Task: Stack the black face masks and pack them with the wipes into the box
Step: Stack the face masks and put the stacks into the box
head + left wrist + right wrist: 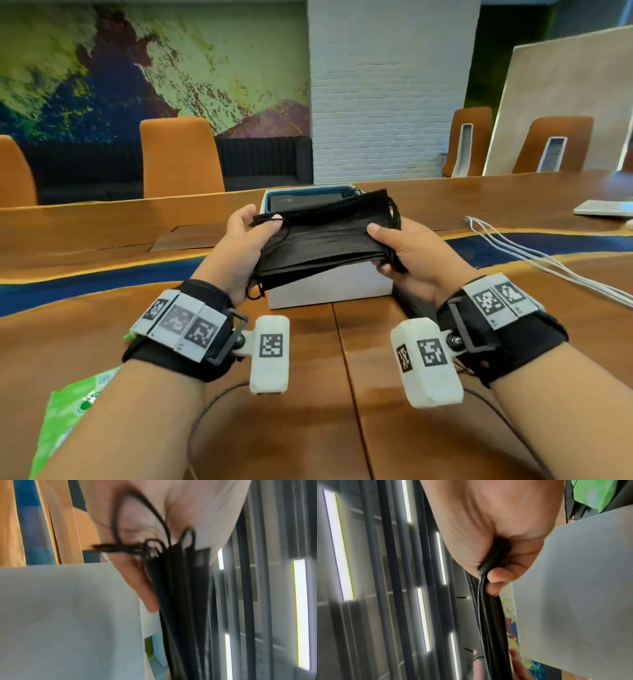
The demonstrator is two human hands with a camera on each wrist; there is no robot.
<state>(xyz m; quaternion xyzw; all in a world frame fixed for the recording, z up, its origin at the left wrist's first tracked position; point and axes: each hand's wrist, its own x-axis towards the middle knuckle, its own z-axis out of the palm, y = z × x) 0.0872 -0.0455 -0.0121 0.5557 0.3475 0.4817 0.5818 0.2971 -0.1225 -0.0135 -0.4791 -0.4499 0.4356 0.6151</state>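
Note:
A stack of black face masks (322, 240) hangs in the air just above the white box (329, 287), tilted, with ear loops dangling at both ends. My left hand (246, 246) pinches its left end, thumb on top. My right hand (404, 253) grips the right end the same way. The box stands open in the head view, and something dark lies inside at its far end. In the left wrist view the masks (180, 601) show edge-on beside the box wall (68, 615). The right wrist view has the masks (493, 615) between thumb and fingers. A green wipes pack (65, 421) lies at the near left.
The long wooden table (342, 377) has a blue inlay strip. White cables (534, 253) run across its right side, and a flat white device (606, 207) lies at the far right. Orange chairs (181, 157) stand behind the table.

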